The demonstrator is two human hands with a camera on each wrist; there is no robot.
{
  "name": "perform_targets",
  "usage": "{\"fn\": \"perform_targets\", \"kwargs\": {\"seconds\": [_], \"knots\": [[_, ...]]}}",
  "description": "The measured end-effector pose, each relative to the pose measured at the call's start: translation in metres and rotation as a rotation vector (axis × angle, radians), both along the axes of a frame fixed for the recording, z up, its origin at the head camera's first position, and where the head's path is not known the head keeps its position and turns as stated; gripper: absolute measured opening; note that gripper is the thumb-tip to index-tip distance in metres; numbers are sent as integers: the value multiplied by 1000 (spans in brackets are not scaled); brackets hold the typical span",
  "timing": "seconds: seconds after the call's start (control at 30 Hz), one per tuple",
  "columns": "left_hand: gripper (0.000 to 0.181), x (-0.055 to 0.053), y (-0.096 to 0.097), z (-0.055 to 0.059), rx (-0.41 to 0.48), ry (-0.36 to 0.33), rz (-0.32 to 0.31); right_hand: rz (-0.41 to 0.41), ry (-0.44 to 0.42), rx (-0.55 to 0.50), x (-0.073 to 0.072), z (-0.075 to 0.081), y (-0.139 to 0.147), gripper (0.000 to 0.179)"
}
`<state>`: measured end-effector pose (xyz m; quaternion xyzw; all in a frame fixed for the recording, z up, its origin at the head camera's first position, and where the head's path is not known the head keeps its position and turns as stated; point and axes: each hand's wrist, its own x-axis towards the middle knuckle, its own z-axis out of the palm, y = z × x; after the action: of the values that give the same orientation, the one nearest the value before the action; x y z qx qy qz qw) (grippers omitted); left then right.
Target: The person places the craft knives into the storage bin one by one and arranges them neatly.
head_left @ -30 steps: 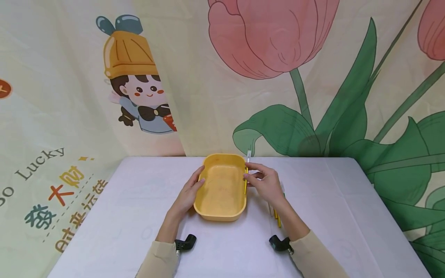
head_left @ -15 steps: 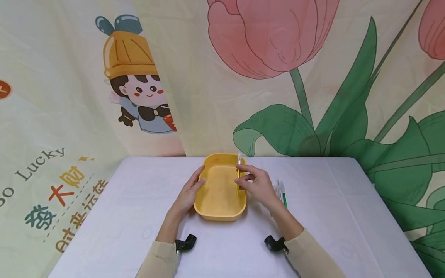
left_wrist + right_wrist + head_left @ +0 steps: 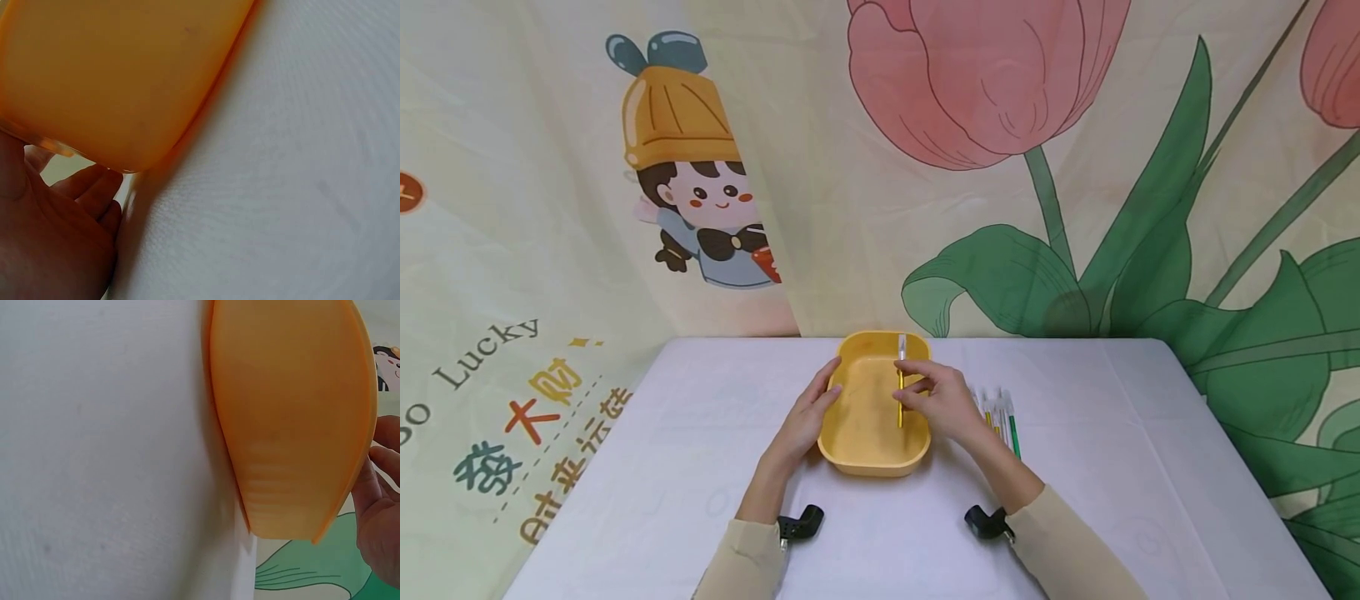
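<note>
A yellow rectangular tray (image 3: 868,468) stands on the table in the head view. My left hand (image 3: 801,412) grips its left side, thumb over the rim and fingers along the outer wall; the left wrist view has this hand (image 3: 56,231) against the tray (image 3: 125,81). Over the tray's right half, my right hand (image 3: 942,402) pinches a yellow pen (image 3: 901,407) with a clear cap, held lengthwise, cap toward the back. In the right wrist view the tray wall (image 3: 287,425) hides the pen and part of the right hand (image 3: 381,519).
Several capped pens, among them a green pen (image 3: 1014,435), lie together to the right of the tray, partly behind the right forearm. A white cloth covers the table (image 3: 1097,467). Behind its back edge hangs a printed backdrop (image 3: 850,250).
My right hand has carried the yellow pen leftward from the tray's right rim to above its inside, uncovering more of the pens on the table. The left hand and tray stay put.
</note>
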<state>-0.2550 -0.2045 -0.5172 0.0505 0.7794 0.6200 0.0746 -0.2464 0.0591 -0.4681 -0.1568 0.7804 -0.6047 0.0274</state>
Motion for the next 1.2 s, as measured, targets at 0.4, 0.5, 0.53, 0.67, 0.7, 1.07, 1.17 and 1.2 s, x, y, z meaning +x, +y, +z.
{"fn": "perform_targets", "kwargs": {"seconds": [0.4,0.5,0.53,0.67,0.7,1.07,1.17,1.2], "knots": [[51,-1,0,1,33,11,-11,56,33,83,-3,2,-9,56],[51,-1,-1,1,30,11,-13,72,33,101,-4,2,-11,58],[51,0,0,1,28,11,-12,75,32,104,-4,2,-12,59],[52,1,0,1,17,11,-8,84,35,118,-5,2,-15,59],[52,1,0,1,15,10,-6,87,38,124,-5,2,-16,59],[52,2,1,3,19,5,-2,120,54,192,-6,4,-24,60],[52,2,1,3,12,-4,1,122,51,204,-7,6,-27,60],[52,2,1,2,10,-5,0,122,50,208,-7,6,-28,60]]}}
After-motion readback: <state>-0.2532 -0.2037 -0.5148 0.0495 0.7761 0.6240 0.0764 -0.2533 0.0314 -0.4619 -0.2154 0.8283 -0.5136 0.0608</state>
